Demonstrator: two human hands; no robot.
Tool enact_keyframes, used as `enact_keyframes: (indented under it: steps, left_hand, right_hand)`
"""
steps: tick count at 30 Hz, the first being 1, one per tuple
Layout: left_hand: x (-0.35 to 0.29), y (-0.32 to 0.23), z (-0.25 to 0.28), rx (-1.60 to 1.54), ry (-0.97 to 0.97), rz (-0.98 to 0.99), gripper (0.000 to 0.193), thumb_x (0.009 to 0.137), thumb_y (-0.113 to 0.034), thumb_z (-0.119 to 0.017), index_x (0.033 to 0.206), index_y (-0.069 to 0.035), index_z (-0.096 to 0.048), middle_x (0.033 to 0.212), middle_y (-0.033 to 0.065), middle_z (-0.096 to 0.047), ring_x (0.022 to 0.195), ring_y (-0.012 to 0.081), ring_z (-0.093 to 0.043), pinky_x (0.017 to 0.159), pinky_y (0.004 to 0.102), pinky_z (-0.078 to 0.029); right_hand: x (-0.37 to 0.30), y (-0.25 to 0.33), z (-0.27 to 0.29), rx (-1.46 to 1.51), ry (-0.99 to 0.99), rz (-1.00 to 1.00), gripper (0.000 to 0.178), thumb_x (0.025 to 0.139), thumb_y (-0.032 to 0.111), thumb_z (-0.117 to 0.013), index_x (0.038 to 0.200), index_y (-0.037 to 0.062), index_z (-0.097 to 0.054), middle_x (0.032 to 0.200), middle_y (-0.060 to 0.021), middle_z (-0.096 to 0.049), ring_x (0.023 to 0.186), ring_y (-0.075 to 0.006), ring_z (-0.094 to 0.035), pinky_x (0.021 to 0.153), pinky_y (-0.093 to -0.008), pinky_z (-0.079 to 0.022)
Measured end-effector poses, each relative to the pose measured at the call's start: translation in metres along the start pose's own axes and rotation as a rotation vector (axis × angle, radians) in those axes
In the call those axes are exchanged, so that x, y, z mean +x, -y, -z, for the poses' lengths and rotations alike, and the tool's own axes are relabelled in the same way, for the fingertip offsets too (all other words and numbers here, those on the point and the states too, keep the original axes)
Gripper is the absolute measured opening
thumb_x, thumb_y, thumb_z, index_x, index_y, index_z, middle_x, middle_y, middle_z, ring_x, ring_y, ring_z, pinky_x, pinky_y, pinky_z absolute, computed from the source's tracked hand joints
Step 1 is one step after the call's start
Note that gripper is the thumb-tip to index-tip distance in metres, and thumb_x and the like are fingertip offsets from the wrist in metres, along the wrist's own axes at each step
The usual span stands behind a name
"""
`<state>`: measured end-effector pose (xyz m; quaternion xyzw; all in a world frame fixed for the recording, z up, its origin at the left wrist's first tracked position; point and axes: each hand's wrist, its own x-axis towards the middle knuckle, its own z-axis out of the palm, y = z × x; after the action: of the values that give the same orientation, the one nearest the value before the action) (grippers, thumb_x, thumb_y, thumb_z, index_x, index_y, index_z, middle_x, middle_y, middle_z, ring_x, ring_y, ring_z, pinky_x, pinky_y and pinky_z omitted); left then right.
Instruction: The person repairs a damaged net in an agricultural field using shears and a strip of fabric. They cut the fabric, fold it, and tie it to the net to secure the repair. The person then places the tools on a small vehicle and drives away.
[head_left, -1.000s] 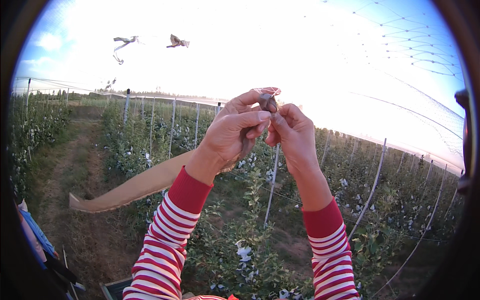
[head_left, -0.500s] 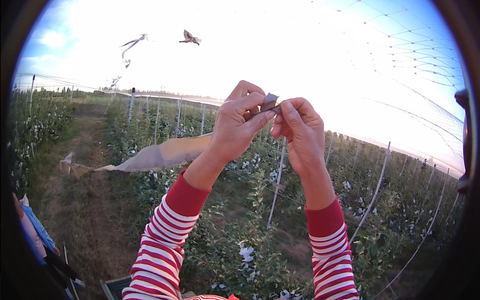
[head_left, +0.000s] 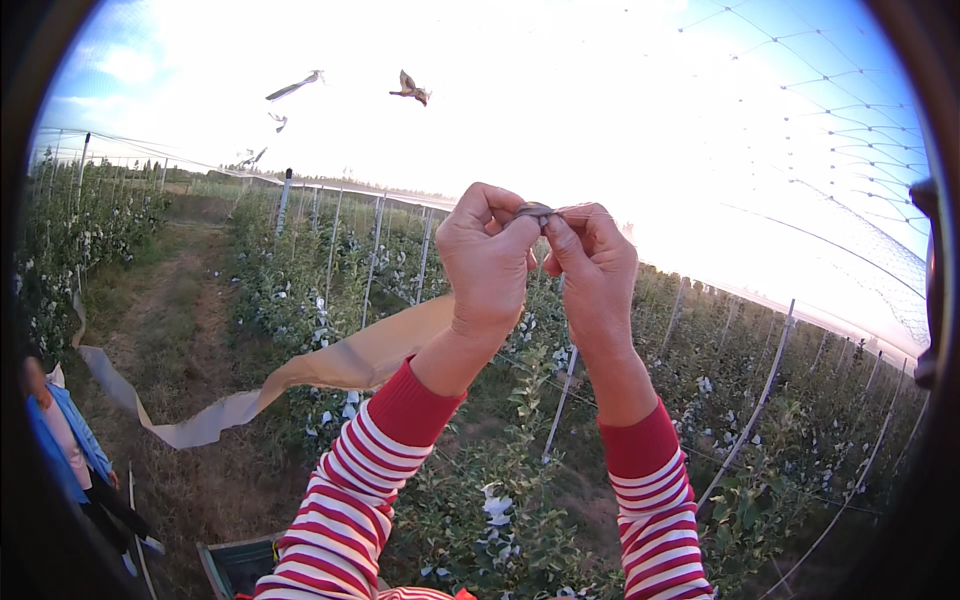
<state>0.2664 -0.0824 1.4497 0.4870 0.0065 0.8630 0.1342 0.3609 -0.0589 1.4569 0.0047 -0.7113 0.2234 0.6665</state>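
Head view. Centre of the frame: the left hand (head_left: 487,262) and right hand (head_left: 597,268) meet, thumbs and fingers closed on a small grey fold of fabric (head_left: 535,212), probably pinched from both sides so that it cannot slip. Left of centre: a tan strip (head_left: 385,350) trails from behind the left wrist, its loose length presumably borne by wind; any join to the fold is hidden. Upper right: netting (head_left: 826,78).
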Motion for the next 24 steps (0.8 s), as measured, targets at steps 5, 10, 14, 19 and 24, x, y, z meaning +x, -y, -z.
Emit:
enact_keyframes:
  steps: [5, 10, 14, 19, 24]
  left_hand:
    - [0.012, -0.002, 0.002, 0.531, 0.077, -0.087, 0.013, 0.072, -0.003, -0.063, 0.083, -0.002, -0.055, 0.057, 0.0009, -0.051, 0.051, 0.0052, -0.044, 0.049, 0.0249, -0.037]
    - [0.022, -0.01, 0.016, 0.893, 0.213, 0.012, 0.018, 0.071, -0.012, -0.063, 0.085, -0.003, -0.057, 0.06, 0.0065, -0.054, 0.057, 0.0173, -0.054, 0.057, 0.034, -0.043]
    - [0.033, -0.017, 0.017, 1.091, 0.379, -0.058, 0.015, 0.071, -0.012, -0.061, 0.079, 0.001, -0.056, 0.056, 0.0053, -0.052, 0.054, 0.0145, -0.049, 0.053, 0.0325, -0.041]
    - [0.038, -0.026, 0.014, 1.156, 0.501, -0.016, 0.015, 0.071, -0.012, -0.06, 0.073, 0.002, -0.056, 0.055, 0.0069, -0.052, 0.052, 0.0117, -0.05, 0.05, 0.0325, -0.041]
    - [0.034, -0.037, 0.022, 0.654, 0.451, 0.496, 0.02, 0.081, -0.007, -0.057, 0.098, 0.003, -0.057, 0.065, 0.0004, -0.054, 0.049, 0.0018, -0.042, 0.041, 0.019, -0.029]
  right_hand:
    - [-0.008, -0.017, -0.001, -0.142, -0.093, 0.156, 0.011, 0.092, 0.011, -0.063, 0.088, 0.0019, -0.06, 0.074, 0.001, -0.057, 0.059, -0.0043, -0.048, 0.053, -0.0198, -0.039]
    - [-0.016, -0.023, -0.001, 0.065, -0.06, -0.022, 0.007, 0.091, 0.005, -0.063, 0.087, -0.0001, -0.059, 0.077, 0.0, -0.055, 0.061, -0.0036, -0.05, 0.049, -0.0196, -0.04]
    - [-0.018, -0.035, -0.001, 0.003, -0.084, 0.054, 0.006, 0.092, 0.006, -0.062, 0.089, 0.0014, -0.059, 0.075, -0.0002, -0.057, 0.061, -0.0038, -0.049, 0.051, -0.02, -0.04]
    - [-0.018, -0.039, -0.001, 0.356, -0.002, -0.04, 0.008, 0.091, 0.004, -0.06, 0.098, 0.0016, -0.06, 0.084, -0.003, -0.061, 0.066, -0.0078, -0.055, 0.057, -0.0218, -0.045]
    - [-0.009, -0.025, -0.007, 0.38, 0.102, -0.146, 0.022, 0.093, 0.002, -0.054, 0.115, -0.0002, -0.054, 0.096, -0.0079, -0.065, 0.079, -0.0137, -0.064, 0.06, -0.0243, -0.052]
